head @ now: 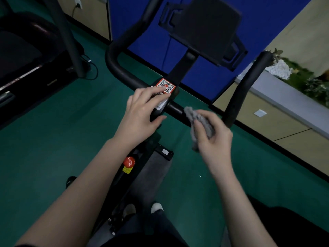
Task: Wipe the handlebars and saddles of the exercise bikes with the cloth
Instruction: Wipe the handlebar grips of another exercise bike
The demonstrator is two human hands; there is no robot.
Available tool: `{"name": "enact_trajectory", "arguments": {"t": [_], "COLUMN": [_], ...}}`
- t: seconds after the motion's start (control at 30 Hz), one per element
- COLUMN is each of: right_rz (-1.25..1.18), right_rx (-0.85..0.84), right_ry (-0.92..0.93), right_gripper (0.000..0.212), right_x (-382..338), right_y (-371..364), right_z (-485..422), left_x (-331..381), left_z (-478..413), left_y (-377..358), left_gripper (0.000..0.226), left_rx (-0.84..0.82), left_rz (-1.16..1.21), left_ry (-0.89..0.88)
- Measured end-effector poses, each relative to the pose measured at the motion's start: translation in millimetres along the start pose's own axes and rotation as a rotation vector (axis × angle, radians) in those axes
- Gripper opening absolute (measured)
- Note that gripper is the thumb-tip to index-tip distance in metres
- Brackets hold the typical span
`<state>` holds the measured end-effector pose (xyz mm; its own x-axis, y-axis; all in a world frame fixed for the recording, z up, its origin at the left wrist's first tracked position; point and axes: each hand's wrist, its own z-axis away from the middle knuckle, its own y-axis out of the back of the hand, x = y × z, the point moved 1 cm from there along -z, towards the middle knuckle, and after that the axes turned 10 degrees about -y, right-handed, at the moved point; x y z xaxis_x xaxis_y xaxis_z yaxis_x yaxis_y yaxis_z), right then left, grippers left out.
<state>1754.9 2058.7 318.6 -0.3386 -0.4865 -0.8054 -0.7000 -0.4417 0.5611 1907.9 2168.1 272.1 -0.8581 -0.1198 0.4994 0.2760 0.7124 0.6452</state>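
The black handlebar of an exercise bike curves across the middle of the head view, with a tablet holder above its stem. My left hand rests on the handlebar's centre clamp, fingers partly over a red QR sticker. Just right of the clamp, my right hand grips a bunched grey cloth that presses against the crossbar. The right grip rises beyond that hand. The saddle is out of view.
Below the clamp is a red knob on the bike frame. A treadmill stands at the left on the green floor. Blue wall padding and a planter ledge lie ahead and to the right.
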Motion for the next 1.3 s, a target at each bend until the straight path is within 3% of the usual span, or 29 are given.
{"name": "enact_trajectory", "arguments": {"t": [0.1, 0.23, 0.3, 0.57, 0.8, 1.1, 1.3], "right_rz": [-0.277, -0.773, -0.925, -1.273, -1.256, -1.289, -1.254], "right_rx": [0.047, 0.125, 0.203, 0.149, 0.122, 0.267, 0.096], "right_ry": [-0.263, -0.887, -0.988, -0.944, -0.932, -0.962, -0.949], "right_gripper": [0.019, 0.021, 0.026, 0.015, 0.023, 0.018, 0.017], "right_x": [13.5, 23.5, 20.7, -3.6, -19.2, 3.4, -6.1], "right_y": [-14.5, -56.7, -71.2, -99.1, -106.7, -69.6, -81.4], "right_z": [40.2, 48.9, 37.1, 11.2, 7.1, 17.3, 6.5], "left_x": [0.4, 1.6, 1.1, -3.3, -7.7, -6.6, 11.6], "left_z": [-0.6, 2.0, 2.7, -1.4, -4.2, -0.6, -10.4], "left_y": [0.4, 0.7, 2.9, 22.3, 33.8, 29.9, 20.5], "left_gripper": [0.055, 0.054, 0.055, 0.057, 0.054, 0.051, 0.033], "left_rx": [-0.004, -0.038, -0.069, -0.221, -0.296, -0.27, -0.093], "left_rz": [0.001, -0.036, -0.051, 0.03, 0.11, 0.106, -0.077], "left_ry": [0.0, -0.026, -0.038, -0.067, -0.015, -0.034, -0.164]}}
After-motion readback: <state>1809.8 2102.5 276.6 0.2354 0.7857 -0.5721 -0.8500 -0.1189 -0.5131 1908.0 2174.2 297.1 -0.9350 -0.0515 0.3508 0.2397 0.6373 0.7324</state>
